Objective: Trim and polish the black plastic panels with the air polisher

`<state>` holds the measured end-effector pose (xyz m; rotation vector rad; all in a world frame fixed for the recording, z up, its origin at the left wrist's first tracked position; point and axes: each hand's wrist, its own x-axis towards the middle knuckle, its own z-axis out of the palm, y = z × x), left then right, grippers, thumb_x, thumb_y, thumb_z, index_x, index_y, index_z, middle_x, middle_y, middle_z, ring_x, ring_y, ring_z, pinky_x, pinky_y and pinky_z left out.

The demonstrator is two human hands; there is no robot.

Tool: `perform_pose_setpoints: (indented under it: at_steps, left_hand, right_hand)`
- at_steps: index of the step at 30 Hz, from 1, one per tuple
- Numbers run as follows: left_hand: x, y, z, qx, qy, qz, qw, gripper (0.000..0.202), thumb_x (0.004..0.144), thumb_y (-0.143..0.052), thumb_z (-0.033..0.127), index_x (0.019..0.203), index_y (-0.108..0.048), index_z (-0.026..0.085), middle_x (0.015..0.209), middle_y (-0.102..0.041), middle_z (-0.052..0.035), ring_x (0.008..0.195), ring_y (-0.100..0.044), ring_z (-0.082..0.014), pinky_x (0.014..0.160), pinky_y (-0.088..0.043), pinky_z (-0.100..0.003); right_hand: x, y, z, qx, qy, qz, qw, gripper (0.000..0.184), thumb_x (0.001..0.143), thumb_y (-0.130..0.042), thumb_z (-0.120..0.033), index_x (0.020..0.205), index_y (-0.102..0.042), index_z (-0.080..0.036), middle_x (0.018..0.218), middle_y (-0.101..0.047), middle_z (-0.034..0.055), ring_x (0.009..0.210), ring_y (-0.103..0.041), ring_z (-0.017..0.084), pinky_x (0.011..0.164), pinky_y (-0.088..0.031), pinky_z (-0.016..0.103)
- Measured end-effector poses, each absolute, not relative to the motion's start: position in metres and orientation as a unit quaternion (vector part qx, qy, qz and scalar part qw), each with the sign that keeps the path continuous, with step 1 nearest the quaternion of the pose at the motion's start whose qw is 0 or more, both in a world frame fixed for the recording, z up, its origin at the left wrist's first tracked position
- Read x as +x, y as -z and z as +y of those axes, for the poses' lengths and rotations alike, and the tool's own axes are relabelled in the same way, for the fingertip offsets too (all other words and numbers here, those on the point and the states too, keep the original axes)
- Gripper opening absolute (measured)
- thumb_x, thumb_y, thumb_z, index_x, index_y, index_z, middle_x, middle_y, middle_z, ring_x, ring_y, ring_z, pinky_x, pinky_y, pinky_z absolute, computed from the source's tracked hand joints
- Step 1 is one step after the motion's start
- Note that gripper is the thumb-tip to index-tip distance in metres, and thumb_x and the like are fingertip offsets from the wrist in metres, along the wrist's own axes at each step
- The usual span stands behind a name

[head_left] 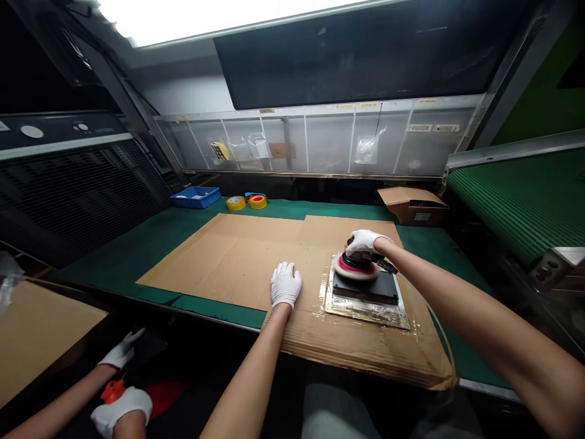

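Note:
In the head view my right hand (363, 242), in a white glove, grips the top of a pneumatic polisher (353, 268) with a red band and a pale pad. The pad rests on a flat black rectangular piece (388, 290), covering part of its top. Beneath that piece lies a metallic plate (361, 313), taped round its edges to stacked cardboard (315, 340). A thin hose (441, 332) runs from the polisher under my right forearm. My left hand (286, 285), also gloved, lies flat on the cardboard left of the plate, fingers stretched out.
Yellow tape rolls (236, 203) and a blue tray (195, 197) stand at the back of the green table (114, 259). An open carton (414, 207) sits back right, beside a green conveyor (525, 183). At lower left, a co-worker's gloved hand (123, 410) holds something orange (113, 391).

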<state>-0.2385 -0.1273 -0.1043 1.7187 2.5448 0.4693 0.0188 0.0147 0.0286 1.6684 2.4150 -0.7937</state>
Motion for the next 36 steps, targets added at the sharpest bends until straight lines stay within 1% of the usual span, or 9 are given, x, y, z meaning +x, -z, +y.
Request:
perform_pose_setpoints:
  at_steps: [5,8,12,15,20,23,27,31,36]
  left_hand:
    - [-0.239,0.104,-0.128,0.561,-0.145,0.815,0.007,0.040,0.097,-0.046,0.029,0.131,-0.063,0.017,0.146,-0.058,-0.0124,0.141,-0.047,-0.0258,0.121,-0.032,-0.037]
    - [-0.239,0.104,-0.127,0.564,-0.145,0.813,0.000,0.038,0.096,-0.046,0.029,0.128,-0.065,0.019,0.143,-0.060,-0.0121,0.139,-0.049,-0.0262,0.120,-0.034,-0.037]
    - [-0.239,0.105,-0.125,0.565,-0.143,0.813,-0.007,0.038,0.095,-0.047,0.030,0.127,-0.065,0.019,0.142,-0.060,-0.0129,0.138,-0.049,-0.0270,0.119,-0.035,-0.038]
    - [-0.239,0.105,-0.126,0.566,-0.145,0.811,-0.010,0.037,0.095,-0.047,0.029,0.126,-0.065,0.020,0.141,-0.061,-0.0123,0.136,-0.051,-0.0263,0.118,-0.036,-0.038]
    - [-0.241,0.105,-0.127,0.570,-0.134,0.811,-0.015,0.040,0.097,-0.046,0.030,0.130,-0.064,0.017,0.143,-0.060,-0.0119,0.138,-0.049,-0.0262,0.120,-0.034,-0.038]
    - [-0.242,0.104,-0.127,0.573,-0.129,0.809,-0.019,0.041,0.098,-0.045,0.030,0.132,-0.063,0.017,0.144,-0.059,-0.0117,0.139,-0.049,-0.0260,0.121,-0.033,-0.039]
    - [-0.240,0.106,-0.126,0.569,-0.128,0.812,-0.027,0.041,0.098,-0.044,0.030,0.133,-0.062,0.017,0.147,-0.057,-0.0132,0.140,-0.048,-0.0268,0.121,-0.033,-0.042]
    - [-0.238,0.106,-0.126,0.571,-0.130,0.810,-0.035,0.038,0.098,-0.043,0.029,0.128,-0.064,0.017,0.143,-0.059,-0.0141,0.137,-0.050,-0.0284,0.120,-0.035,-0.044]
    - [-0.237,0.105,-0.127,0.574,-0.132,0.808,-0.033,0.038,0.098,-0.043,0.029,0.127,-0.064,0.016,0.139,-0.061,-0.0147,0.135,-0.052,-0.0287,0.119,-0.036,-0.044]
  right_hand:
    - [0.033,-0.026,0.008,0.579,0.255,0.774,0.034,0.048,0.063,-0.076,-0.040,0.105,-0.069,-0.019,0.091,-0.073,0.0064,0.070,-0.068,0.020,0.053,-0.047,0.026]
    - [0.066,-0.019,0.013,0.604,0.253,0.755,0.040,0.042,0.062,-0.076,-0.038,0.099,-0.069,-0.018,0.084,-0.073,0.0068,0.066,-0.068,0.020,0.052,-0.046,0.026]
    - [0.087,-0.014,0.021,0.607,0.246,0.755,0.045,0.039,0.062,-0.074,-0.040,0.095,-0.069,-0.018,0.085,-0.073,0.0064,0.068,-0.069,0.021,0.052,-0.046,0.026]
    - [0.065,-0.017,0.020,0.588,0.275,0.759,0.061,0.039,0.063,-0.073,-0.039,0.096,-0.071,-0.019,0.085,-0.073,0.0063,0.066,-0.068,0.021,0.051,-0.047,0.027]
    - [-0.001,-0.031,0.014,0.543,0.262,0.795,0.060,0.042,0.063,-0.076,-0.039,0.100,-0.073,-0.020,0.086,-0.073,0.0052,0.068,-0.067,0.020,0.054,-0.046,0.028]
    - [-0.012,-0.035,0.013,0.540,0.276,0.792,0.066,0.041,0.062,-0.078,-0.040,0.098,-0.074,-0.020,0.084,-0.073,0.0041,0.066,-0.066,0.019,0.054,-0.045,0.028]
    - [0.029,-0.030,0.013,0.572,0.275,0.770,0.065,0.036,0.064,-0.076,-0.040,0.093,-0.074,-0.019,0.083,-0.073,0.0062,0.065,-0.066,0.020,0.053,-0.045,0.028]
    - [0.081,-0.023,0.017,0.619,0.272,0.734,0.063,0.035,0.063,-0.073,-0.037,0.091,-0.073,-0.017,0.083,-0.072,0.0070,0.065,-0.067,0.020,0.053,-0.046,0.028]
    - [0.062,-0.025,0.022,0.602,0.279,0.744,0.076,0.040,0.064,-0.072,-0.039,0.097,-0.073,-0.017,0.085,-0.072,0.0072,0.066,-0.066,0.021,0.055,-0.046,0.028]
